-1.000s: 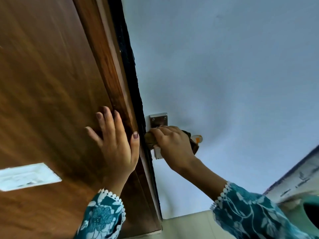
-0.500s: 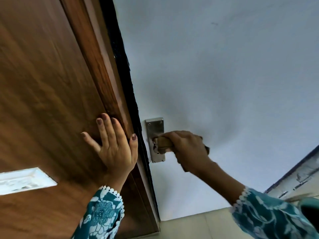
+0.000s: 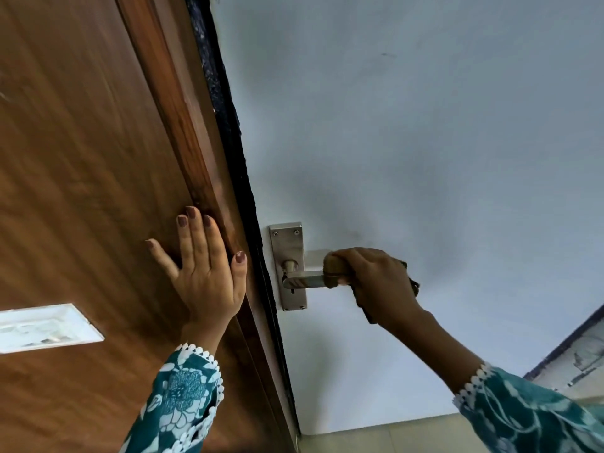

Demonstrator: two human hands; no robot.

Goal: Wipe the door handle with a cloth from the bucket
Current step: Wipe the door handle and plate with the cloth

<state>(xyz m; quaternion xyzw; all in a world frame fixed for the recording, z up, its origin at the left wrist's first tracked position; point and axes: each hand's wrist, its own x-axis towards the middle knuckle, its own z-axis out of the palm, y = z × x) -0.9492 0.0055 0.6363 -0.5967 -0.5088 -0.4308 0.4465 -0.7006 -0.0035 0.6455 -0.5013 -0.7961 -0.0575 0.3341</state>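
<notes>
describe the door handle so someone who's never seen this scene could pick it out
Start at the brown wooden door on the left and follow its dark edge to the pale blue surface beside it. There a silver backplate carries the door handle, a shiny metal lever. It is the only bright metal bar, and the right hand wraps a cloth around it.

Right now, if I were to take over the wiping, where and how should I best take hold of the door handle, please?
Grip the lever of the door handle along its straight horizontal bar, coming from its free end, as the right hand does with the cloth wrapped round it. The bare stretch near the backplate is short, so slide inward from there.
</notes>
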